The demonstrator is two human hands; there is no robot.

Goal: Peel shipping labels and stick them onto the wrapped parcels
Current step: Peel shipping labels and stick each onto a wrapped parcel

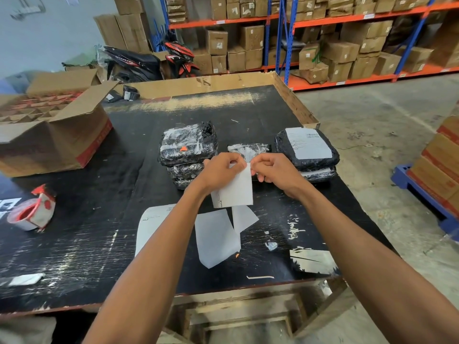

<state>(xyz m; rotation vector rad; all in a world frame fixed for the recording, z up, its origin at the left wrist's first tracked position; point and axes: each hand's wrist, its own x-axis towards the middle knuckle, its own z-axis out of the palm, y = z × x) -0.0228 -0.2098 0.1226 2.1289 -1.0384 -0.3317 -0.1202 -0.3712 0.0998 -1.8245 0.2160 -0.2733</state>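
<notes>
Both hands hold a white shipping label (236, 188) upright above the black table (74, 244). My left hand (221, 170) pinches its top left corner, and my right hand (275, 172) pinches the top right edge. Behind the hands lies a stack of black wrapped parcels (187, 145) and a smaller parcel (248, 148). At the right, a parcel (306, 147) carries a white label on its top and sits on another parcel. Loose white backing sheets (216, 238) and a printed label sheet (151, 224) lie on the table below my hands.
A red tape dispenser (32, 212) sits at the left of the table. An open cardboard box (49, 130) stands at the far left. A wooden board (295, 103) edges the table's right rear. Shelves of cartons (323, 45) and a parked motorbike (149, 60) are behind.
</notes>
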